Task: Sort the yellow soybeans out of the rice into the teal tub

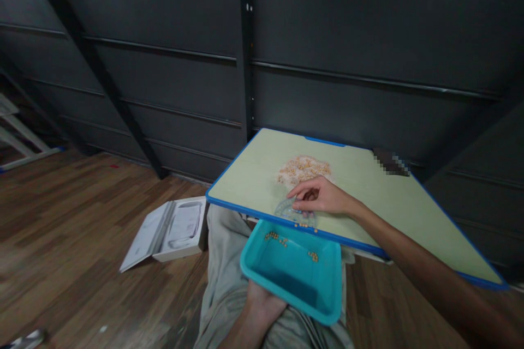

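Observation:
My right hand (321,196) is over the pale green table (385,202), its fingers pinched on a clear protractor (283,208) that lies at the near edge. Several small yellow beans (303,225) sit along that edge by the protractor. Farther back is a pile (305,168) of yellow beans mixed with whitish grains. Below the table edge, my left hand (264,301) supports a teal tray (286,275) from underneath, its fingers mostly hidden by the tray. Inside the tray, beans are gathered in two small groups, left and right.
A dark object (391,162), partly pixelated, rests at the table's far right. An opened white box (182,232) stands on the wooden floor (82,240) to the left. A dark panelled wall (184,76) rises just behind the table. The tray is above my lap.

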Available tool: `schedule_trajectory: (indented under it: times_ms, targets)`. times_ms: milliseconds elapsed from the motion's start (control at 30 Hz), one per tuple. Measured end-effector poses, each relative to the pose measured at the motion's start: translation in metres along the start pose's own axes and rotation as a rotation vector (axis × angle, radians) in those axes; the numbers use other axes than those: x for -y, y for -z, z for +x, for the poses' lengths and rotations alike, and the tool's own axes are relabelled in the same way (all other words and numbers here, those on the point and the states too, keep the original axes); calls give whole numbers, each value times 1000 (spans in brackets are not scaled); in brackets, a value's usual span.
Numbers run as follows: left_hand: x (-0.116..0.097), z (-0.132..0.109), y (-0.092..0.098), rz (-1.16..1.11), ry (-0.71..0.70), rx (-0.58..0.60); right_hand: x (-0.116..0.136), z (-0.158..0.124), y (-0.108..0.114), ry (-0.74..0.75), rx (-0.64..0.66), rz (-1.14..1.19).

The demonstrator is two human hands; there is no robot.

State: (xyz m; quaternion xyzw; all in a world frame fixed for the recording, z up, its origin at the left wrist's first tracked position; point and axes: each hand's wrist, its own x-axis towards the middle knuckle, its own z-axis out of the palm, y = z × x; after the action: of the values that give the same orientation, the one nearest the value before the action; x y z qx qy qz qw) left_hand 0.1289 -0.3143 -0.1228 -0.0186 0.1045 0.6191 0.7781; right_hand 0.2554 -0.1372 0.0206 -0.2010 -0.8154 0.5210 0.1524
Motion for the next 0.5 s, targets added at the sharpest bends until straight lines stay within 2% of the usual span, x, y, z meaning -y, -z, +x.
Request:
schedule_trajectory:
  times_ms: [167, 300, 500]
  targets:
    - [-1, -1, -6, -15, 49, 35, -1, -1, -1, 0, 7, 40]
    - [-1, 0, -1, -2, 59, 53, -3, 1, -2, -2, -22, -13]
    - [-1, -1, 12, -2, 59, 36, -9, 6, 4, 78, -251, -259]
